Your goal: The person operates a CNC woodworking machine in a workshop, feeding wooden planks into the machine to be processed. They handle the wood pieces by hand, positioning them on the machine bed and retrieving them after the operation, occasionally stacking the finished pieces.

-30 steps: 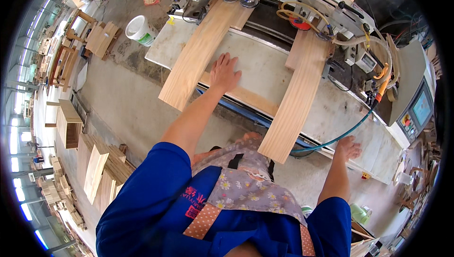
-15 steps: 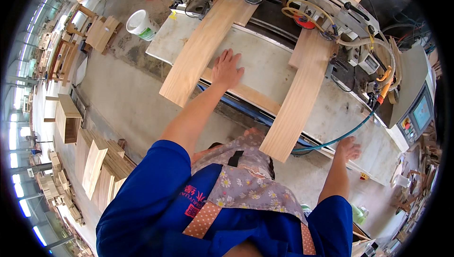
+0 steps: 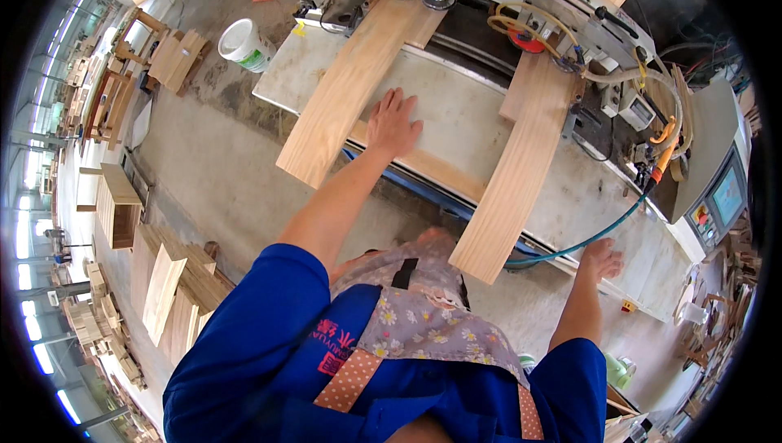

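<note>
My left hand (image 3: 393, 125) lies on the machine's pale worktable (image 3: 444, 109), palm down with fingers spread. Close to its left is a long wooden board (image 3: 346, 92), its far end under the machine's clamps and its near end over the table edge. A second long board (image 3: 517, 186) slants toward me between my two hands, also reaching past the front edge. My right hand (image 3: 601, 260) rests at the table's front edge on the right, fingers loosely extended, holding nothing. A narrow wood strip (image 3: 444, 172) runs along the front edge beside my left hand.
Yellow air hoses (image 3: 521, 15) and clamps line the machine's back. A teal hose (image 3: 590, 241) leads to an orange air gun (image 3: 664, 158) near a control panel (image 3: 721, 198). Stacked boards (image 3: 183, 280) stand at left; a white bucket (image 3: 243, 45) sits on the floor.
Both hands stay practically where they were, as do the boards. The whole view has shifted only slightly.
</note>
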`<action>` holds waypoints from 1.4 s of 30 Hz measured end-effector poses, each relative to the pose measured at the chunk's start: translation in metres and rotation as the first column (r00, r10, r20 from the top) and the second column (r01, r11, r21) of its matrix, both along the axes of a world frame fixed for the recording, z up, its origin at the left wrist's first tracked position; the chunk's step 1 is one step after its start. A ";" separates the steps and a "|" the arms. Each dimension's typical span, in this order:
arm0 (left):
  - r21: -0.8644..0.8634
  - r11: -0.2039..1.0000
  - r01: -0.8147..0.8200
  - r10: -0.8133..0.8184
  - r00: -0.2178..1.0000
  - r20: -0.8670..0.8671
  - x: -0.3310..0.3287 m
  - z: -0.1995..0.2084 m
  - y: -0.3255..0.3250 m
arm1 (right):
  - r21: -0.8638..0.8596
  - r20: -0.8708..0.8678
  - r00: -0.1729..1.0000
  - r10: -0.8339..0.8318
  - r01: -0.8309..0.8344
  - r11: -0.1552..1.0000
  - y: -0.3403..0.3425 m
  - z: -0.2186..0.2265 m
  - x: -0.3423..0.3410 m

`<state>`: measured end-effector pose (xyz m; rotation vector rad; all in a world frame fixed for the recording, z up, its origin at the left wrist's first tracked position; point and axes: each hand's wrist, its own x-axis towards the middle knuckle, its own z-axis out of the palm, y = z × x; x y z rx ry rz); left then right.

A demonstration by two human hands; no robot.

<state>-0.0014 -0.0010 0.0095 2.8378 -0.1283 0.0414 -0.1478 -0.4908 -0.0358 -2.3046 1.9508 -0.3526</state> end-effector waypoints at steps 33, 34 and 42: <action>0.006 1.000 -0.022 0.022 0.999 0.040 0.000 -0.006 0.001 | -0.046 -0.032 0.999 -0.014 0.012 0.999 -0.011 -0.013 0.000; -0.005 1.000 -0.013 0.013 0.999 0.034 0.000 -0.007 -0.003 | -0.094 -0.060 0.998 -0.016 0.011 0.996 -0.034 -0.034 -0.007; -0.009 1.000 -0.027 0.027 0.999 0.021 -0.003 -0.001 -0.001 | -0.016 -0.081 0.997 0.019 -0.020 1.000 -0.005 -0.004 -0.002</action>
